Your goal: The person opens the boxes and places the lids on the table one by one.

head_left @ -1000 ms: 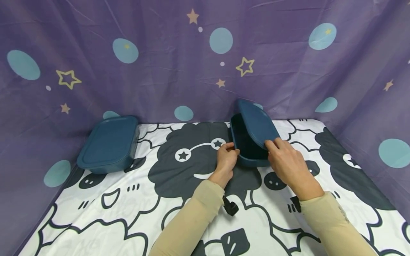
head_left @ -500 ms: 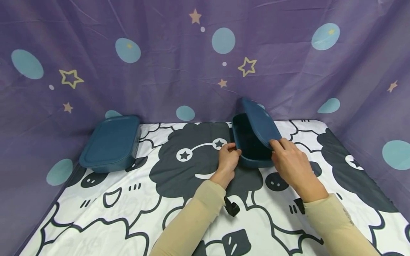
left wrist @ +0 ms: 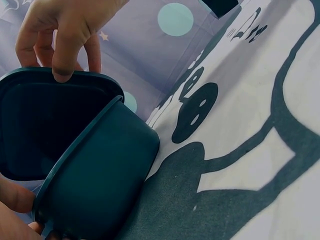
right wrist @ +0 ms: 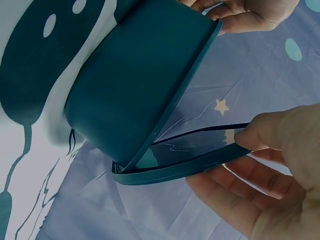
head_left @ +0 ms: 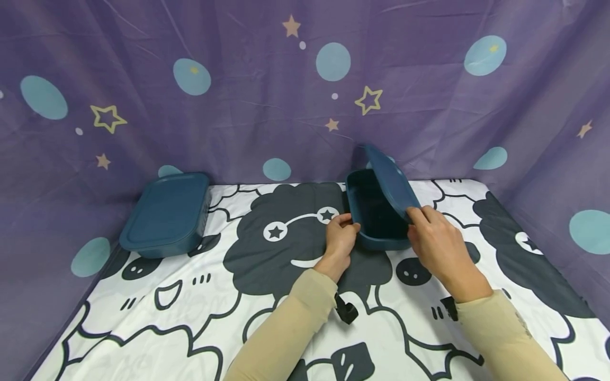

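A dark blue lidded storage box (head_left: 383, 244) sits at the back right of the cloth, its inside dark. My left hand (head_left: 340, 244) grips its near left corner at the rim. With thumb and fingers, my right hand (head_left: 439, 247) pinches the near edge of the lid (head_left: 393, 182). That lid stands tilted up over the box's right side, leaving the left part of the opening uncovered. In the right wrist view the lid (right wrist: 175, 172) meets the box rim at one end. The left wrist view shows the lid's underside (left wrist: 50, 120) beside the box wall (left wrist: 100, 170).
A second dark blue box (head_left: 164, 211) with its lid on stands at the back left. The surface is covered by a white and dark grey cartoon cloth (head_left: 190, 317). A purple curtain (head_left: 238, 132) with stars and dots hangs right behind both boxes.
My right hand has shifted slightly right with the lid, which now tilts more steeply and uncovers more of the box. The left hand keeps its grip on the box. The head view has shifted slightly.
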{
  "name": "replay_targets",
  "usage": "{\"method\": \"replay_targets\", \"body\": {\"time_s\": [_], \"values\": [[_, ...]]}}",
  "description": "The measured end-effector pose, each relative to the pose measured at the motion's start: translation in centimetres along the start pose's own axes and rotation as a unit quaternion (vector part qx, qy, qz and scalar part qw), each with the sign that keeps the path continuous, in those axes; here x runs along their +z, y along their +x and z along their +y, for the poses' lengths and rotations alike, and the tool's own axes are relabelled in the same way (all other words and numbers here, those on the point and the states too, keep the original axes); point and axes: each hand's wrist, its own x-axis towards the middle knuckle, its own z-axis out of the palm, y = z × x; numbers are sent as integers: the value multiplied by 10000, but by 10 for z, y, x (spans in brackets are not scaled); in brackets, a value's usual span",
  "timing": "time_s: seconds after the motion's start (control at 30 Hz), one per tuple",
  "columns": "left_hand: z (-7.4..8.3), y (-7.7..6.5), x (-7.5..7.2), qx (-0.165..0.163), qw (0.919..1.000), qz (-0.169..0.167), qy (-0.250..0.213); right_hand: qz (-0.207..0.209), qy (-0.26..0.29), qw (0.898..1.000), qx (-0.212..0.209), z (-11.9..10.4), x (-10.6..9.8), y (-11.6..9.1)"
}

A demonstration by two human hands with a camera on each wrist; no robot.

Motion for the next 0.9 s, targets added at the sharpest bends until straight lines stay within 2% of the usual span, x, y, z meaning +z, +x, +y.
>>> {"method": "replay_targets", "body": {"time_s": [0.33,0.9], "values": [[-3,1,1,38,9994,-96,-333,277,186,9994,38,6,-1,-3],[-4,1,2,51,9990,-121,-416,689,338,9964,353,10,-1,-6]]}}
